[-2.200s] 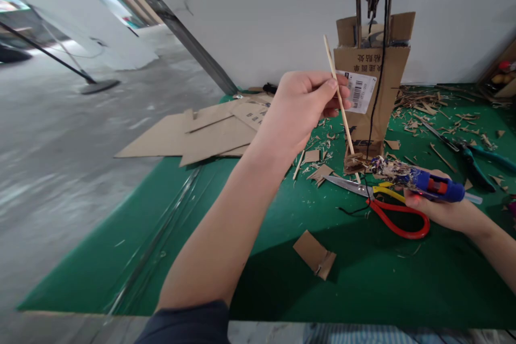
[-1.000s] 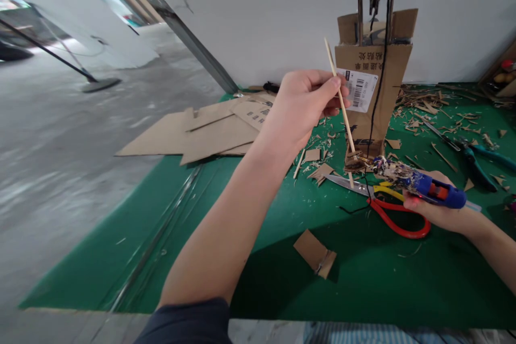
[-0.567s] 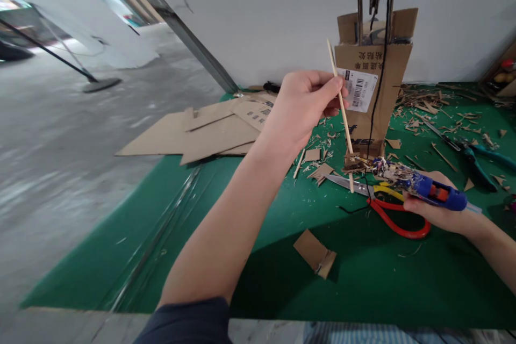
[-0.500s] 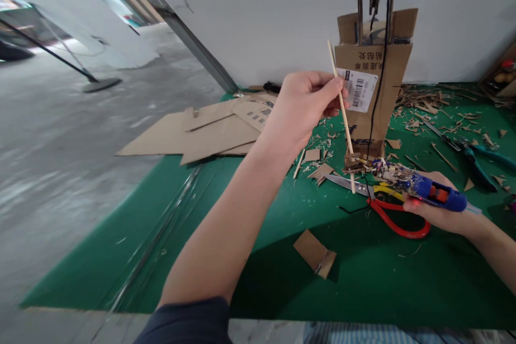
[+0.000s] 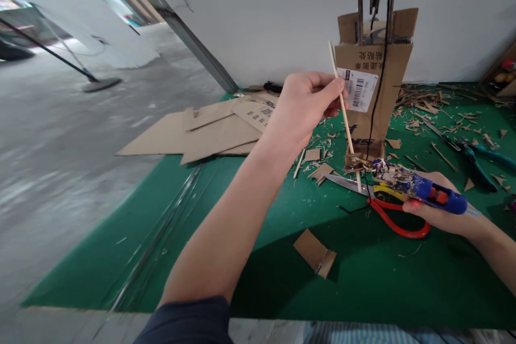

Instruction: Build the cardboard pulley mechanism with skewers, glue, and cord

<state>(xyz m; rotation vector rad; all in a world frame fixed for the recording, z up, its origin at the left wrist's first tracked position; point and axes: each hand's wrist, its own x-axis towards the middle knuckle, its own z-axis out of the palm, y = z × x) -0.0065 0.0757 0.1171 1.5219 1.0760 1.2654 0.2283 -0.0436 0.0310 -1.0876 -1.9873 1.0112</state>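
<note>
My left hand (image 5: 304, 110) is raised over the green table and pinches a thin wooden stick (image 5: 343, 109) between thumb and forefinger. The stick slants down through a small cardboard piece (image 5: 355, 160) near its lower end. My right hand (image 5: 437, 208) grips a blue glue gun (image 5: 419, 186) crusted with dried glue, its nozzle touching that small piece. Just behind stands a tall cardboard tower (image 5: 373, 75) with a barcode label, a wooden spool frame on top and a black cord hanging down its front.
Red-and-yellow-handled scissors (image 5: 382, 207) lie on the green mat (image 5: 201, 215) under the glue gun. Flat cardboard sheets (image 5: 201, 131) lie at the left, a folded scrap (image 5: 314, 254) in front, teal pliers (image 5: 479, 158) and wood shavings at the right. The table edge runs along the left.
The stick has slid slightly downward through the small cardboard piece, and the glue gun nozzle has stayed pressed at that joint. Both hands have barely shifted.
</note>
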